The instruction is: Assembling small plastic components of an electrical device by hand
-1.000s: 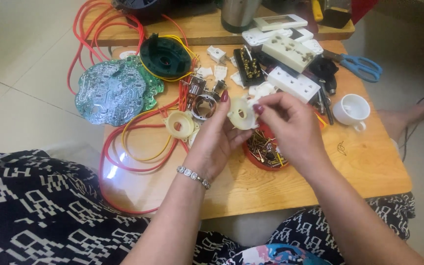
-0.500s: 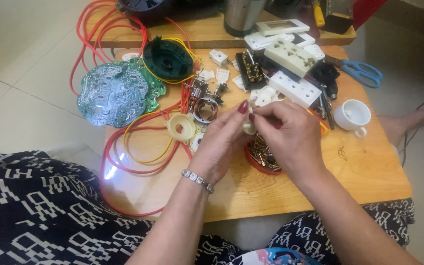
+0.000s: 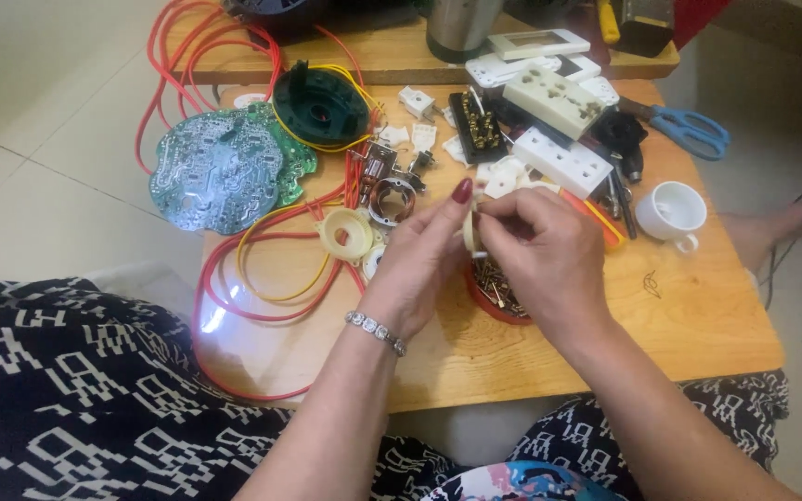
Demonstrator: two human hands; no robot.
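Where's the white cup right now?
In the head view, the white cup stands on the table's right side, below the blue scissors.

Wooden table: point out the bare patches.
Bare wood on the wooden table lies right of the red dish of screws, below the white cup, and along the near edge. Crowded: far half, around both hands.

Both forearms reach forward; the left hand (image 3: 417,264) and right hand (image 3: 542,250) meet, fingertips pinched together.
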